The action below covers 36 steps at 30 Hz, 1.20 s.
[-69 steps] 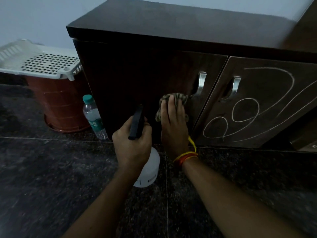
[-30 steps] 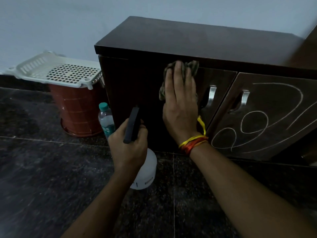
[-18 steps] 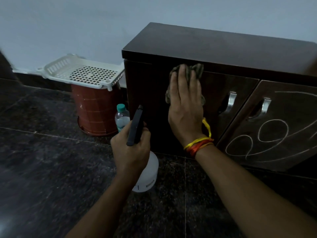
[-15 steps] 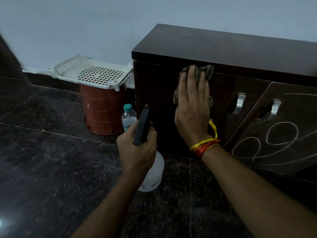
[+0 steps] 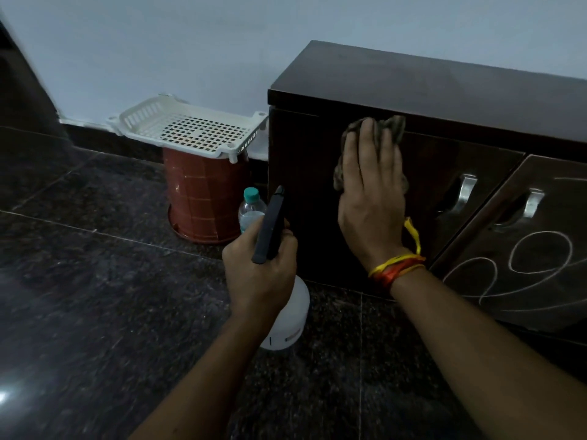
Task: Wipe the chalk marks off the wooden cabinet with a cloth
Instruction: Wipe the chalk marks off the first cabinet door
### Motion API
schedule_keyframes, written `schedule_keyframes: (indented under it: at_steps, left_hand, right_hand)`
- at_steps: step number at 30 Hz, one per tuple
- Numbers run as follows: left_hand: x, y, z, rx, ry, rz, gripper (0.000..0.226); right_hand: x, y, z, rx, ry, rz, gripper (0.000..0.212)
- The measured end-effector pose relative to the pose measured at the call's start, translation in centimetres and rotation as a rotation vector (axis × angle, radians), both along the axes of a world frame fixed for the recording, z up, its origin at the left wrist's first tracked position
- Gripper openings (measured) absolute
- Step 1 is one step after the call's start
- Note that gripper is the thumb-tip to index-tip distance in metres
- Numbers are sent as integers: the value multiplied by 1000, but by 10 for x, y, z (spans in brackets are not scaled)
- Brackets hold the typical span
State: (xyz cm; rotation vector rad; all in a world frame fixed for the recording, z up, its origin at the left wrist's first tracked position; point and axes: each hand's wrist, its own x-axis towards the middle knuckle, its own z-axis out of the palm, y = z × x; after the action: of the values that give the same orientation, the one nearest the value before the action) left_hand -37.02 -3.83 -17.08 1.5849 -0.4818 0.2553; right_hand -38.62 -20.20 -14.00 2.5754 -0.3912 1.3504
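**Cloth pressed flat to the left cabinet door, sprayer in the other hand**

The right hand lies flat with straight fingers pointing up, pressing a crumpled brownish cloth against the left door of the cabinet, near that door's top edge. The cloth bunches out above the fingertips and to the left of the palm; its long axis runs roughly up and down the door. Yellow and red threads circle the wrist.

The left hand is curled round the neck of a white spray bottle, whose dark trigger head points up and slightly right. The bottle hangs upright in front of the cabinet's lower left corner; its small markings are too dim to read.

On the right door, white chalk marks loop and sweep across the panel. Each door carries a metal handle.

On the floor, just left of the cabinet, stands a clear water bottle with a green cap, label unreadable. Beside it a red-brown bucket sits upside down with a white perforated tray on top.
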Motion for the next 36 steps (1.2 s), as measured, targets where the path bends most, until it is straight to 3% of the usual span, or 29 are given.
schedule_keyframes:
  at_steps: [9, 18, 27, 33, 36]
  left_hand:
    - [2, 8, -1, 37, -6, 27, 18]
    - [-2, 0, -1, 14, -1, 6, 19]
    - [4, 4, 0, -16, -14, 59, 22]
    - [-3, -6, 2, -8, -21, 26, 27]
    - [-2, -1, 1, -6, 4, 39, 25]
  right_hand:
    - [31, 26, 5, -95, 79, 79, 50]
    - [10, 10, -1, 82, -122, -48, 57]
    - [51, 46, 30, -236, 99, 131, 49]
    - [18, 12, 30, -158, -30, 17, 46]
    - [35, 27, 33, -220, -21, 61, 48]
